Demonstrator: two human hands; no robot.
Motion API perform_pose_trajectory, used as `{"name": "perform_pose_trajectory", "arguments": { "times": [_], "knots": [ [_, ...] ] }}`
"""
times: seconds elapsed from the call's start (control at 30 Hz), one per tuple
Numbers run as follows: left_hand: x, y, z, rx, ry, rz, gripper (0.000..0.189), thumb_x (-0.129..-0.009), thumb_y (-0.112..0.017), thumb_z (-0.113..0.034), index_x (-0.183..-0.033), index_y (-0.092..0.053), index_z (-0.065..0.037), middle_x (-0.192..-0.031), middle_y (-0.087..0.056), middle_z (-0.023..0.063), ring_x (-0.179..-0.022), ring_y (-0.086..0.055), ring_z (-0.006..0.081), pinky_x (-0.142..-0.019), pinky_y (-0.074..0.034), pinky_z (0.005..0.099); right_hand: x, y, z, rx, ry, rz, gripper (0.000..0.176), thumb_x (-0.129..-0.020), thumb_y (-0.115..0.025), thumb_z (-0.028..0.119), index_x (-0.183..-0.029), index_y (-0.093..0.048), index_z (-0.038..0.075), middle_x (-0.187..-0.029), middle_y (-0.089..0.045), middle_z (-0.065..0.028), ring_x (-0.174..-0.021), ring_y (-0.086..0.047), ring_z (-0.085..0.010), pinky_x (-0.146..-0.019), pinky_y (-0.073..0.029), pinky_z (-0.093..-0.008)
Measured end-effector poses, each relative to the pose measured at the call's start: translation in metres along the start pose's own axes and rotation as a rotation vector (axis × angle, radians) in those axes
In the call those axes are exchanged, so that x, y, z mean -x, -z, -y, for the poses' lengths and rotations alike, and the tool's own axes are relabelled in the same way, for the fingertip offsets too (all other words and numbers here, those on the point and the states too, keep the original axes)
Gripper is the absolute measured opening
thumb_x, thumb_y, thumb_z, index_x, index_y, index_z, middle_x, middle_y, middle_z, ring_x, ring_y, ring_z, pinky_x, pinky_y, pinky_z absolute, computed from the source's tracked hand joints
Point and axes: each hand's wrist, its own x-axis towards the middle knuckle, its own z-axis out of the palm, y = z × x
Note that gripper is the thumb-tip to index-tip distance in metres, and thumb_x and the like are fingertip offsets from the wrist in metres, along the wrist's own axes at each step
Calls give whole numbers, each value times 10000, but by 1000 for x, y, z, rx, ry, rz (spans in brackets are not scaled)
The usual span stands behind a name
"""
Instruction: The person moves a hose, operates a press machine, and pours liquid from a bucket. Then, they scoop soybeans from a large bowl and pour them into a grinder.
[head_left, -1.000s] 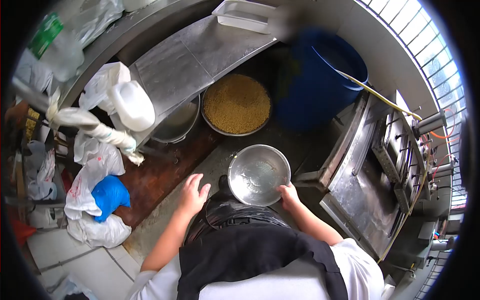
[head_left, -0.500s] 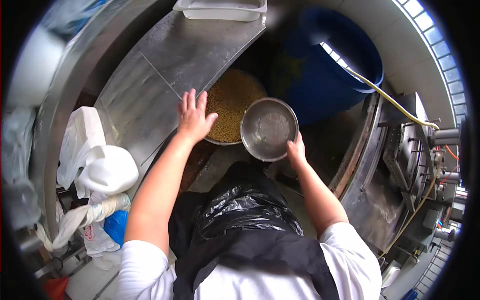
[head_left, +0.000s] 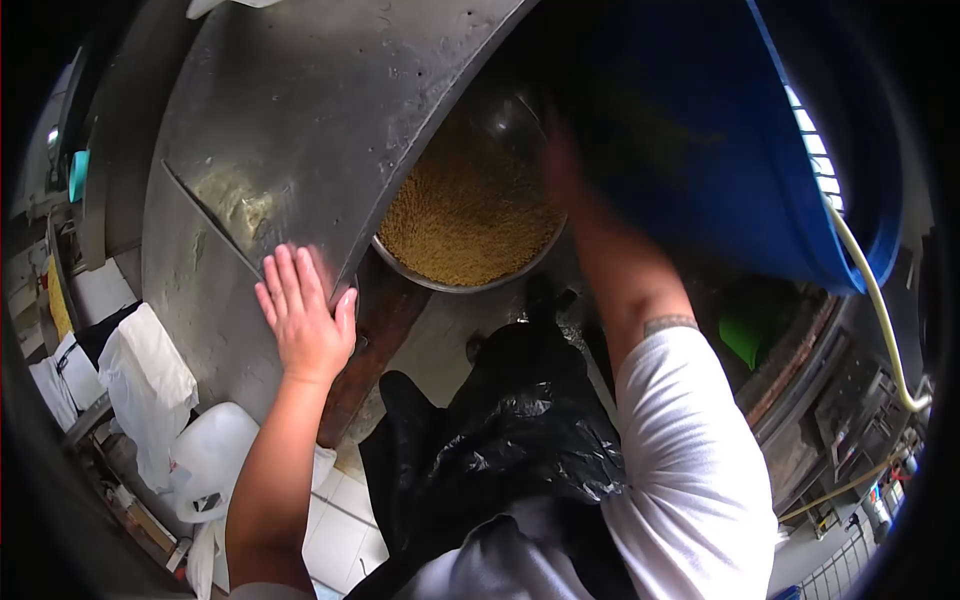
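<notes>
My left hand [head_left: 307, 325] lies palm down at the edge of the steel counter [head_left: 290, 110], fingers stretched out, holding nothing. Below the counter stands a wide metal basin [head_left: 440, 286] full of small yellowish beans [head_left: 470, 225]. My right hand [head_left: 562, 165] reaches down into the shadow at the basin's far right side. It grips a small metal bowl [head_left: 510, 118], which shows dimly against the beans at the back of the basin. The fingers on the bowl are dark and blurred.
A big blue barrel [head_left: 700, 150] stands right of the basin, a pale hose [head_left: 870, 290] hanging over its rim. White plastic bags [head_left: 150, 380] and a white plastic jug [head_left: 215, 450] are at the left. Something green [head_left: 740, 340] lies below the barrel.
My right hand has carried the metal bowl forward and down to the far side of the basin. My left hand has come down onto the counter edge. My view has leaned in closer.
</notes>
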Motion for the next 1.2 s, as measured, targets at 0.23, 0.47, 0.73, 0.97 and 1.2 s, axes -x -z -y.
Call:
{"name": "perform_pose_trajectory", "arguments": {
  "times": [0.23, 0.47, 0.73, 0.97, 1.2],
  "knots": [
    [-3, 2, 2, -37, -42, 30, 857, -984, -629, -417, -1604, -254, 41, -1662, -248, 295, -1542, -234, 481, -1230, -177, 617, -126, -65, 6, 73, 176, -19, 535, -1013, -538, 235, -1534, -464, 143, -1512, -458, -318, -1390, -471, -469, -1141, -423, -522],
    [-4, -1, 4, -17, -76, 7, 848, -988, -624, -413, -1597, -258, 51, -1649, -261, 309, -1524, -258, 507, -1214, -190, 641, -136, -104, -5, 672, 199, 326, 550, -1035, -445, 223, -1576, -392, 308, -1636, -321, -229, -1376, -489, -478, -1088, -500, -546],
    [-7, 1, 2, -18, -102, 0, 820, -1000, -615, -381, -1585, -259, 71, -1623, -286, 336, -1494, -295, 531, -1203, -230, 633, -94, -95, -49, 494, 441, 144, 718, -889, -612, 70, -1561, -435, 251, -1621, -367, -215, -1307, -566, -426, -1057, -521, -519],
    [-7, 0, 2, -24, -106, -4, 819, -998, -613, -386, -1577, -269, 79, -1618, -287, 342, -1489, -300, 535, -1195, -233, 643, -58, -95, -102, 30, -213, 340, 629, -873, -628, 45, -1493, -537, 104, -1360, -632, -259, -1169, -655, -390, -968, -532, -479],
    [-7, 2, 0, -30, -119, -10, 809, -999, -606, -399, -1568, -283, 77, -1613, -287, 345, -1482, -303, 543, -1183, -235, 658, -42, -91, -118, -133, -436, 373, 608, -935, -641, 130, -1512, -479, 25, -1262, -683, -252, -1114, -688, -323, -891, -553, -435]
  ]
}}
